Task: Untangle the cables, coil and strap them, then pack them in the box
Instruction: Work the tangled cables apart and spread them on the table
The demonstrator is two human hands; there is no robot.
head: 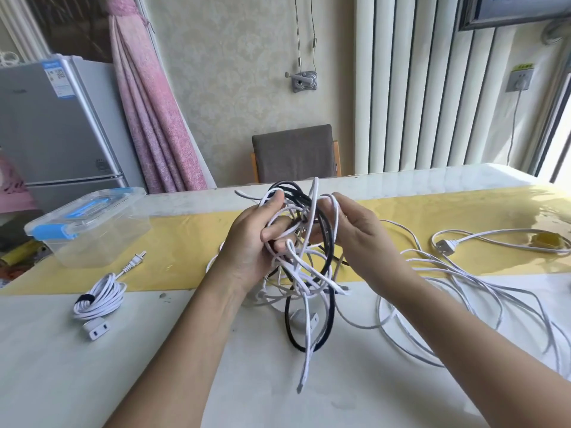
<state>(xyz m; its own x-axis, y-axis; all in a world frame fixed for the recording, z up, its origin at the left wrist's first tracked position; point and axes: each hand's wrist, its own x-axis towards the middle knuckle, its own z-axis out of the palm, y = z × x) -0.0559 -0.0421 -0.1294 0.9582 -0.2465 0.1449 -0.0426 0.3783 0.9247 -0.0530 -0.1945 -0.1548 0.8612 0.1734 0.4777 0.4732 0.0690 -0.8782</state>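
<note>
Untangling in hand; one coil (99,299) strapped, box (89,223) lidded.
Box and coil sit at the left of the bench (185,350); your left hand (256,242) grips the tangle (304,273) held above the bench, and your right hand (355,236) pinches a white loop (333,208). Next, likely: work that loop clear of the black cable (331,310) without tightening it.

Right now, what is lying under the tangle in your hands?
A white socket block lies on the table under the tangle, seen through the black cable's loop. Strands cover part of it and whatever else lies there.
</note>
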